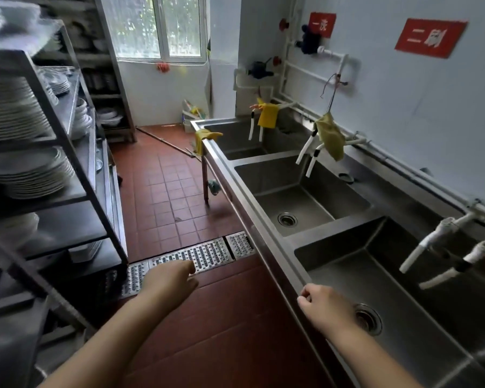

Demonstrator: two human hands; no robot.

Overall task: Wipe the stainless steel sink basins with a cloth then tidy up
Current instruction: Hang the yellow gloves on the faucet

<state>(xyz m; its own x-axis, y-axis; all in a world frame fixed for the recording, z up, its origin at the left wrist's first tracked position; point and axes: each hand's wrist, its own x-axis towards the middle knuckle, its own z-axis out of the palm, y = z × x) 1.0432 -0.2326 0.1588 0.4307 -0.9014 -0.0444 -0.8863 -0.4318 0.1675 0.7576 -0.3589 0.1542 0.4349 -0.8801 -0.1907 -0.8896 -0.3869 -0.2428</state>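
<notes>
**Both hands free at the three-basin sink**

The shelves [39, 141] on the left are blurred at the top and cut by the frame; they hold stacks of white plates [25, 175]. Two red signs carry Chinese writing: the far sign [322, 24] seems to read "一洗", the near sign [430, 38] "二刷".

The three sink basins [305, 191] hold nothing that I can see, only drains. One yellow cloth [203, 140] lies over the far front rim, and two more cloths [331, 135] hang on the taps.

The left hand [170, 282] hangs over the floor, fingers loosely curled, holding nothing. The right hand [326, 308] is loosely curled above the near basin's front rim, also holding nothing.
</notes>
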